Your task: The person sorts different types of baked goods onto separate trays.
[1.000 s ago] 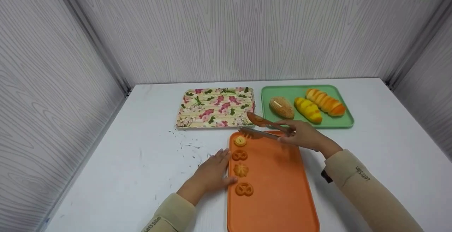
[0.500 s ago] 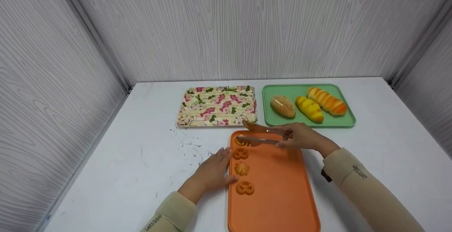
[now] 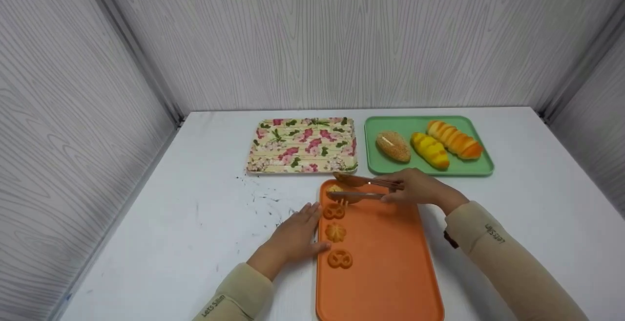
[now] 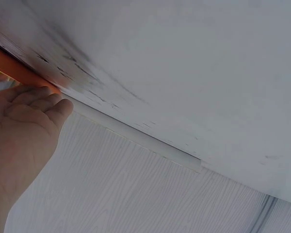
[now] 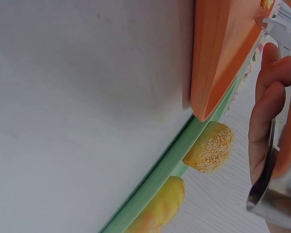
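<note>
My right hand (image 3: 419, 186) grips metal tongs (image 3: 359, 195), seen side-on in the right wrist view with fingers curled round the metal arms (image 5: 286, 121). In the head view, the parted tong tips lie over a small round yellow pastry (image 3: 335, 189), partly hidden, at the far left corner of the orange tray (image 3: 381, 282). Below it, in a column, are a pretzel (image 3: 334, 211), a flower-shaped cookie (image 3: 335, 232) and another pretzel (image 3: 340, 259). My left hand (image 3: 292, 237) rests against the tray's left edge with fingers extended, the thumb over the rim; the left wrist view shows its palm (image 4: 24, 126).
Behind stands a floral tray (image 3: 302, 147), left of a green tray (image 3: 468, 168). The green one carries a seeded bun (image 3: 393, 146), a yellow bread (image 3: 429, 150) and a striped roll (image 3: 455, 139). Panelled walls (image 3: 312, 42) enclose the white table (image 3: 205, 203).
The right hand has lowered the tongs from above the tray's far edge down over the round yellow pastry. My left hand has stayed at the tray's edge.
</note>
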The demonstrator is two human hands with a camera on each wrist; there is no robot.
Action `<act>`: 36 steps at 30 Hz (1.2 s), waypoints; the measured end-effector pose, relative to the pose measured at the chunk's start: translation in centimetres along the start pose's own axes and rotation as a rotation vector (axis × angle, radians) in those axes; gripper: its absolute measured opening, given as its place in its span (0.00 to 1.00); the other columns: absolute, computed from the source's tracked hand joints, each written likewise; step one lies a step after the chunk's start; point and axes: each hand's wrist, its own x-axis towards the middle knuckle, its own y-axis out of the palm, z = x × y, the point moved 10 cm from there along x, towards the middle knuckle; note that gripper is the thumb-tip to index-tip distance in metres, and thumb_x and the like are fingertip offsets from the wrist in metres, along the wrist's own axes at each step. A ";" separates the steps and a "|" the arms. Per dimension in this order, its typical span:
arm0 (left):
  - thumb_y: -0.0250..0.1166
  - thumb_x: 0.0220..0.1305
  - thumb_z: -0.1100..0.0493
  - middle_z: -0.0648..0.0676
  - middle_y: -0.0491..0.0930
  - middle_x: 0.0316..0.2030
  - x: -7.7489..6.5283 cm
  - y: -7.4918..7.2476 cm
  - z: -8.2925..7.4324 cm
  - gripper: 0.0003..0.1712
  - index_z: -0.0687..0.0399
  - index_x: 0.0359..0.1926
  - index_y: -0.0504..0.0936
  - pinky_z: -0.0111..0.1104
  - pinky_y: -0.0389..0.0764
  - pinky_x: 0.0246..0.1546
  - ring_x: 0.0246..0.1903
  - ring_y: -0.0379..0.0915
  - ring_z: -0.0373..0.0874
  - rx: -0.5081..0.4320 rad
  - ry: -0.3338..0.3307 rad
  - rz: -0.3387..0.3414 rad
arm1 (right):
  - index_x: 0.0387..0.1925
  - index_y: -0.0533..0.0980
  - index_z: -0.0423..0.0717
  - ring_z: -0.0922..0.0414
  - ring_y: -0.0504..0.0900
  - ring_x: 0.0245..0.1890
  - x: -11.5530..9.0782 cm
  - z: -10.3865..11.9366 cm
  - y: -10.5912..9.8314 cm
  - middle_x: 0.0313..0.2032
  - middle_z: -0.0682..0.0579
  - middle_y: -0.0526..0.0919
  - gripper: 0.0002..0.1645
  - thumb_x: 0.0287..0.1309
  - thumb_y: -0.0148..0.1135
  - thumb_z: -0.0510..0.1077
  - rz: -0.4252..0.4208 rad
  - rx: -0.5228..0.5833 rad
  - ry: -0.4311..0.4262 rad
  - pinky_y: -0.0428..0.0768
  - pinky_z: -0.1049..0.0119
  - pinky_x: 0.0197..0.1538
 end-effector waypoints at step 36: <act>0.57 0.63 0.35 0.57 0.48 0.73 0.1 0.2 0.1 0.51 0.62 0.73 0.50 0.46 0.55 0.66 0.71 0.43 0.53 0.008 -0.019 0.011 | 0.62 0.72 0.64 0.62 0.56 0.14 0.8 0.2 0.5 0.58 0.50 0.77 0.27 0.60 0.63 0.52 -0.015 -0.062 0.025 0.65 0.65 0.23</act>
